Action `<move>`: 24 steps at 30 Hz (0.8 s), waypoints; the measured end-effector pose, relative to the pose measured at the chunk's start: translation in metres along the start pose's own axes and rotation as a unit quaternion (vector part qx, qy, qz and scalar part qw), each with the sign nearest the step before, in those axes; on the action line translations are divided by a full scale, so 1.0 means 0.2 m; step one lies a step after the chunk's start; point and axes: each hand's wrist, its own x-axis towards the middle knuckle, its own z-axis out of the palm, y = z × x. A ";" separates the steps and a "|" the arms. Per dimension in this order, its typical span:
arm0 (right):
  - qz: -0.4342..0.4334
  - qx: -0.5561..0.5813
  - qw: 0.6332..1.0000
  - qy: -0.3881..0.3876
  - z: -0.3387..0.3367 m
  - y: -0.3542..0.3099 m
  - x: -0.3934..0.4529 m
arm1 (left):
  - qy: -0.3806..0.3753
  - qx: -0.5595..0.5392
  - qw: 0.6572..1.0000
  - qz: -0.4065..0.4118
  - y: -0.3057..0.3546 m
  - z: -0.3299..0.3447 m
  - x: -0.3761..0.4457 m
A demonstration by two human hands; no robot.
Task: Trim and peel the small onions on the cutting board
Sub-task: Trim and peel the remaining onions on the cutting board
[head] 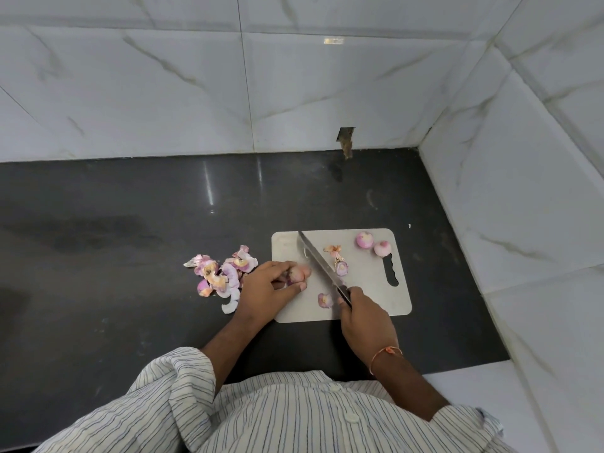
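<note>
At the cutting board [366,289] on my counter [130,223], my left hand [264,289] has its fingers clamped on a small onion [295,273] at nine o'clock; my right hand [362,317] grips the knife [318,261], blade just beside those fingertips. A slip could nick them, I judge.

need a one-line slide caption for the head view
Left hand holds an onion on the cutting board; right hand angles the knife beside it.

The left hand [265,289] covers most of the onion [295,274] in its grip. The right hand [362,317] hides most of the knife [318,258] handle. The bench [130,223] runs off the left edge.
</note>
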 end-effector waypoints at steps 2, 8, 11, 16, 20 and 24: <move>-0.015 -0.021 1.000 0.002 0.03 0.01 0.02 | -0.005 -0.014 1.000 0.005 0.00 -0.02 -0.01; -0.021 -0.148 0.989 0.017 0.00 -0.01 0.01 | -0.020 -0.026 0.999 0.039 0.02 -0.07 -0.04; -0.047 -0.056 0.996 0.053 -0.09 -0.09 0.01 | -0.020 -0.035 0.997 0.058 0.06 -0.08 -0.06; 0.006 0.323 0.942 -0.096 -0.18 -0.25 0.09 | -0.035 -0.065 0.993 0.094 0.13 -0.06 -0.07; 0.011 0.402 0.911 -0.095 -0.15 -0.25 0.10 | -0.045 -0.110 0.990 0.077 0.17 -0.05 -0.08; 0.010 0.444 0.892 -0.083 -0.14 -0.25 0.09 | -0.034 -0.157 0.986 0.033 0.18 -0.05 -0.11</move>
